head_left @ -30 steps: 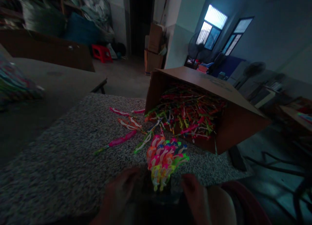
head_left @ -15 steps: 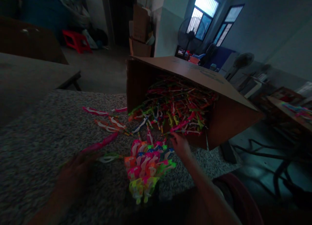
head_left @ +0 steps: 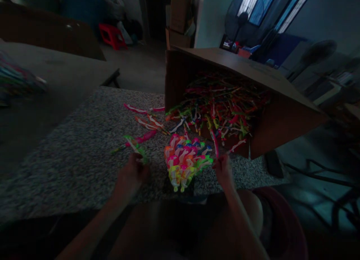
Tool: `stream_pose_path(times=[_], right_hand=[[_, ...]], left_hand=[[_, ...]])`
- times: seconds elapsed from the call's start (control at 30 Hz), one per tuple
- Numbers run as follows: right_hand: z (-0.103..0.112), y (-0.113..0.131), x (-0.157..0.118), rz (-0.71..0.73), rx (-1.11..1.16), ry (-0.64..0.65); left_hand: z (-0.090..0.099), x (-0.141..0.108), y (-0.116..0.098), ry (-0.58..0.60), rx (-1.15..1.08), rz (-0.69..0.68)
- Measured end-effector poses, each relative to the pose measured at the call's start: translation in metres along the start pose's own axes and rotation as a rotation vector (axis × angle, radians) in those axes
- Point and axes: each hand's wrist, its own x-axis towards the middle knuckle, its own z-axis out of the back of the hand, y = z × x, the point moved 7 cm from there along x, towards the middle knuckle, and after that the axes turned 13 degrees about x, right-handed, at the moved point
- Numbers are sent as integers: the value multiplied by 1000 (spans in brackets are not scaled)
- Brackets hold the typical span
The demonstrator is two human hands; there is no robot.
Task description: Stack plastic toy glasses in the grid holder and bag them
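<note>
My left hand [head_left: 131, 173] is closed around the lower end of a bright green plastic stick with a white strip [head_left: 135, 147], just above the speckled table. Beyond it lies a pink stick [head_left: 146, 136]. My right hand [head_left: 223, 168] pinches the lower end of a pink stick with a white strip [head_left: 215, 142], which points up toward the carton. Between the hands sits a tight cluster of pink, orange, blue, green and yellow plastic pieces [head_left: 184, 157]. What kind of article these are, I cannot make out.
A cardboard carton [head_left: 287, 128] lies on its side, mouth toward me, heaped with similar sticks [head_left: 225, 98]. Loose orange sticks [head_left: 147, 123] lie left of it on the speckled tabletop [head_left: 84, 151]. Another table [head_left: 70, 68] stands at left, with a red stool [head_left: 112, 36] behind.
My left hand has come in toward the cluster with the green stick. My right hand has drawn back from the carton's mouth with a pink stick. The camera view has shifted.
</note>
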Motion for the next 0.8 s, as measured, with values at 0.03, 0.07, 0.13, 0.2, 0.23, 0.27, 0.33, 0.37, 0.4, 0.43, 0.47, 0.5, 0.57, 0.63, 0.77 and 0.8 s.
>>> stream_pose_path(times=[0.03,0.07,0.13,0.2,0.23,0.27,0.33,0.37,0.4,0.43,0.47,0.5,0.57,0.63,0.77,0.8], right_hand=[[4,-10,-11,-41,124,-22],[8,-19,-22,-91,234,-46],[12,-33,-43,-193,384,-90],[11,-38,-62,-246,469,-75],[9,-37,-71,-250,514,-59],[6,-35,-79,-245,565,-38],[-1,-29,-94,-240,671,-21],[-4,-27,-100,-246,706,-22],[-7,-25,-106,-248,719,-19],[-10,-22,-110,-240,708,-16],[-11,-20,-112,-224,675,-21],[-10,-17,-113,-204,623,-42],[-8,-12,-112,-186,491,-77],[-8,-6,-107,-168,369,-86],[-20,14,-97,-52,243,-9],[-25,18,-95,-33,216,14]], left_hand=[[1,-6,10,-32,-114,52],[1,-12,17,-61,-230,95],[-2,-25,23,-74,-433,118],[-7,-37,16,-11,-537,77],[-10,-42,10,40,-553,50],[-13,-46,3,92,-560,22],[-14,-52,-13,142,-550,-41],[-13,-54,-20,137,-527,-77],[-13,-54,-27,123,-486,-115],[-13,-53,-33,106,-433,-157],[-15,-52,-39,92,-373,-202],[-18,-51,-45,79,-314,-251],[-26,-49,-54,55,-217,-350],[-35,-48,-59,10,-140,-424],[-48,-48,-59,-58,-66,-454],[-49,-48,-59,-62,-60,-454]])
